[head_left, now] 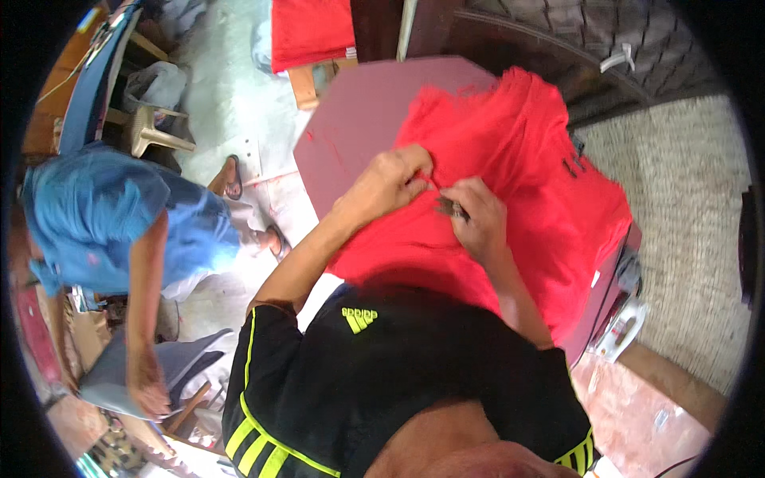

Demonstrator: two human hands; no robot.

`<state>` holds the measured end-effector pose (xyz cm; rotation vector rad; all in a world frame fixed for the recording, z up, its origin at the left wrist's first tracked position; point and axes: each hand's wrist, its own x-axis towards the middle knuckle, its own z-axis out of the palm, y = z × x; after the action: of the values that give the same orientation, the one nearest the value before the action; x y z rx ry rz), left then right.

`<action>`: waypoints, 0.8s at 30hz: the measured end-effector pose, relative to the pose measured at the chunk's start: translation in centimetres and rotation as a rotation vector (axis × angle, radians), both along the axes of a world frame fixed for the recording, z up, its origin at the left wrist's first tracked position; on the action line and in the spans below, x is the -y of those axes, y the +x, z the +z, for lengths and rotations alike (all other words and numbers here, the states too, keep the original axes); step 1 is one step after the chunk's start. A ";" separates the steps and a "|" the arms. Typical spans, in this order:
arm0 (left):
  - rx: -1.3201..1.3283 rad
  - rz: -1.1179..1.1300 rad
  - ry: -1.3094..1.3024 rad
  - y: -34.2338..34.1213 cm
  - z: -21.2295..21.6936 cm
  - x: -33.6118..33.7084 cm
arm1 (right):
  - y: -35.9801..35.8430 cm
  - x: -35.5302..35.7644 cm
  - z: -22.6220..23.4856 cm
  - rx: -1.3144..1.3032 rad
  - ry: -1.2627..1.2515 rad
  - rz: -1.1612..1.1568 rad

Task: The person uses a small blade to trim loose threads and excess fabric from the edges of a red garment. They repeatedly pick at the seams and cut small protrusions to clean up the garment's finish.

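Note:
A red garment (510,151) lies bunched and spread over the maroon table (351,119), with small dark marks near its right side. My left hand (392,177) is closed on a fold of it near the middle, thumb and fingers pinched together. Close by on the right, my right hand (483,217) curls around a small metal cutter that looks like thread snips (453,208). The snips' tips are just under the pinched fold, a short gap from my left fingers. Whether the blades touch the cloth is too small to tell.
Red folded cloth (312,33) rests on a box beyond the table. A white iron (623,330) stands by the table's right edge. To the left, a person in blue (103,215) bends over grey cloth (131,374). Behind that person is a beige plastic stool (151,131).

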<state>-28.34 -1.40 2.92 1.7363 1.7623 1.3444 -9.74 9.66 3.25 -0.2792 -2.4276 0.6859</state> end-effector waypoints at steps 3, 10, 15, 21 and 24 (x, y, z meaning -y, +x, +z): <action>0.099 0.161 0.171 1.3 -2.0 0.4 | -0.2 1.4 0.2 -0.018 -0.239 0.026; 0.037 0.306 0.162 1.8 -1.8 0.6 | -1.0 1.0 -1.5 -0.025 -0.643 -0.116; -0.045 0.255 0.204 1.6 -1.9 0.7 | -1.8 0.3 0.7 0.192 -0.689 0.011; 0.006 0.237 0.136 1.9 -1.6 0.5 | -1.9 -0.1 -0.4 0.092 -0.483 0.098; 0.019 0.209 0.122 1.7 -1.6 0.3 | -2.1 0.3 -0.8 0.093 -0.466 0.039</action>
<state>-26.60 -1.74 1.30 1.6293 1.9323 1.5787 -11.82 9.32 2.47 -0.4572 -2.3360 1.2805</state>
